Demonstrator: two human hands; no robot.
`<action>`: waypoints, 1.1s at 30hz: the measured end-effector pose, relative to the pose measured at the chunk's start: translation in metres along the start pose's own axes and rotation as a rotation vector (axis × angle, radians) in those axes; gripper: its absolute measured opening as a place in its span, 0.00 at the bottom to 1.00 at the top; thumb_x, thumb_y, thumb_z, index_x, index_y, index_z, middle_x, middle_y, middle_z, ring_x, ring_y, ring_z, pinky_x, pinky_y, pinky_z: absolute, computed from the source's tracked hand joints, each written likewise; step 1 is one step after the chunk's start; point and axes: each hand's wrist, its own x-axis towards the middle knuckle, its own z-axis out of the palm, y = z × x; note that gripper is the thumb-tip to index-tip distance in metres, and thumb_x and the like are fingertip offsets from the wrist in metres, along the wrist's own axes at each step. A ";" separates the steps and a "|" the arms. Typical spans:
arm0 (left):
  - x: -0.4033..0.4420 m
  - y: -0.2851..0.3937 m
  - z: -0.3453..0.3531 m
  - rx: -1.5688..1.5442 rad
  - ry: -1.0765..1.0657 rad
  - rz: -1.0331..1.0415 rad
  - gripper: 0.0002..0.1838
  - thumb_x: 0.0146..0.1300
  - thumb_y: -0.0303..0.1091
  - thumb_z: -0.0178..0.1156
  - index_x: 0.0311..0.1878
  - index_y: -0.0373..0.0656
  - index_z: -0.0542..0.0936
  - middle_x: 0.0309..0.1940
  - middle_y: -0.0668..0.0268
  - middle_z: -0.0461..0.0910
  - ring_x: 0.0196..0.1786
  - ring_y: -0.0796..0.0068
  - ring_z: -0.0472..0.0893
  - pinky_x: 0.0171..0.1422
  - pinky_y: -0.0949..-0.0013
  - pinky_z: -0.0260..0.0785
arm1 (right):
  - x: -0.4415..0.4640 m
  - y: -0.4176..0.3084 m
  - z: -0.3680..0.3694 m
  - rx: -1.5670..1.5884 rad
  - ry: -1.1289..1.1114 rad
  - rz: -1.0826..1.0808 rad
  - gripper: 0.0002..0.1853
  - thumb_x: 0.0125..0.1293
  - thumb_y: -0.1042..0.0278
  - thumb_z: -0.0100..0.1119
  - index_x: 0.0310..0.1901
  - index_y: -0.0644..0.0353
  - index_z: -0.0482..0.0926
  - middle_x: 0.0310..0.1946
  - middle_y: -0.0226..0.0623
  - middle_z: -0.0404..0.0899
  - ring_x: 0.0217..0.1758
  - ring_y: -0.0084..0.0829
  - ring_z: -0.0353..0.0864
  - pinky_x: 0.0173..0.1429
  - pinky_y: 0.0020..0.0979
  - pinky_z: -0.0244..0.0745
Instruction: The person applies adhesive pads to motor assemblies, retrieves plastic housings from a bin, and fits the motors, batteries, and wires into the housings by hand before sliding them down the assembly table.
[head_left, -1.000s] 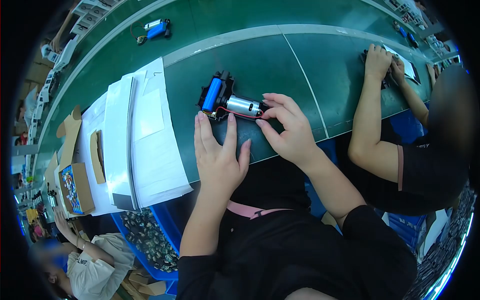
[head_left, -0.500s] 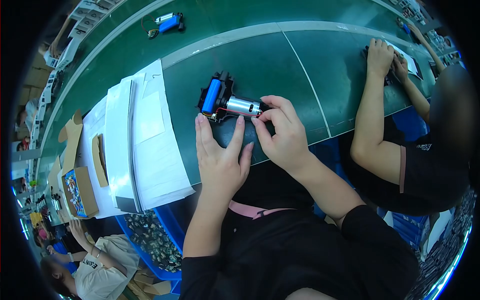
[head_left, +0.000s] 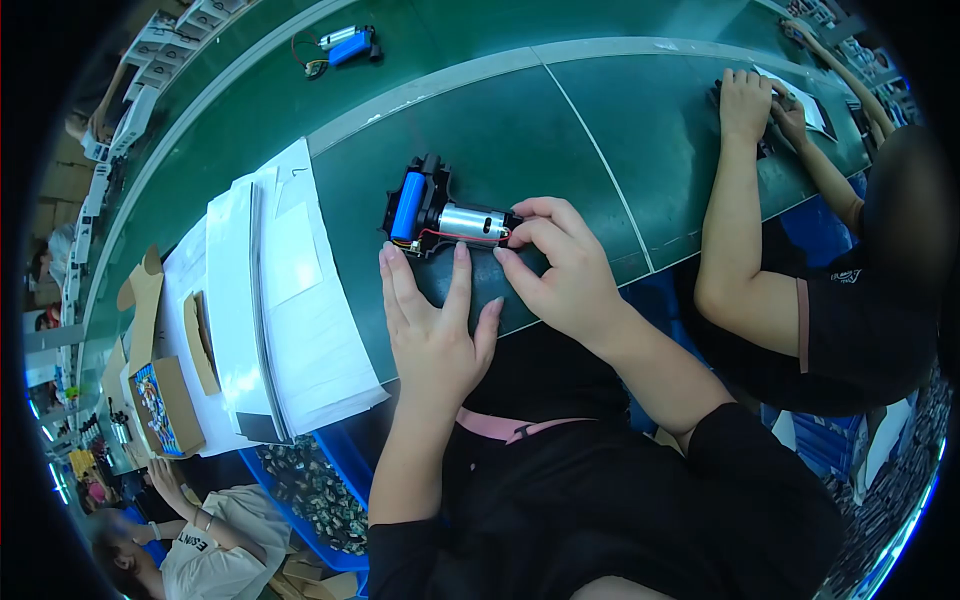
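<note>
On the green table, a black plastic housing (head_left: 432,185) holds a blue battery cell (head_left: 408,206) on its left and a silver motor (head_left: 470,221) on its right. A red wire runs along the motor's near side to a small connector by the battery. My left hand (head_left: 435,335) is open, fingers spread, with fingertips at the housing's near edge. Thumb and fingers of my right hand (head_left: 570,265) are closed around the motor's right end, by the red wire's end. They hide part of that end.
A similar battery-and-motor set (head_left: 345,45) lies across the table's pale strip. Left are white sheets (head_left: 315,330), a cardboard box of small parts (head_left: 165,408) and a blue bin (head_left: 340,470) of small dark parts. At right a co-worker's hands (head_left: 748,105) handle a dark part.
The view has tilted slightly, so the housing and both hands sit a little lower and further left in the picture. Their grip and placement look nearly the same.
</note>
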 end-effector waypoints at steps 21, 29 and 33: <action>0.001 0.001 0.002 -0.015 -0.020 -0.006 0.32 0.60 0.45 0.73 0.69 0.59 0.80 0.76 0.33 0.51 0.77 0.23 0.58 0.75 0.39 0.63 | 0.005 0.000 0.013 -0.161 0.105 -0.325 0.08 0.57 0.79 0.72 0.35 0.66 0.80 0.52 0.48 0.78 0.49 0.44 0.84 0.49 0.36 0.82; 0.001 0.003 0.002 -0.002 -0.013 -0.009 0.32 0.61 0.46 0.73 0.69 0.58 0.80 0.76 0.33 0.52 0.76 0.23 0.58 0.75 0.39 0.63 | 0.006 0.004 -0.008 -0.008 0.093 -0.177 0.09 0.58 0.77 0.71 0.38 0.65 0.80 0.53 0.48 0.78 0.51 0.45 0.84 0.50 0.37 0.82; 0.002 0.002 0.002 0.002 -0.015 0.003 0.31 0.62 0.47 0.72 0.69 0.57 0.80 0.75 0.32 0.52 0.76 0.22 0.58 0.75 0.38 0.63 | 0.002 0.011 -0.008 0.010 0.028 -0.116 0.08 0.58 0.77 0.71 0.38 0.66 0.81 0.54 0.48 0.78 0.50 0.42 0.85 0.51 0.37 0.82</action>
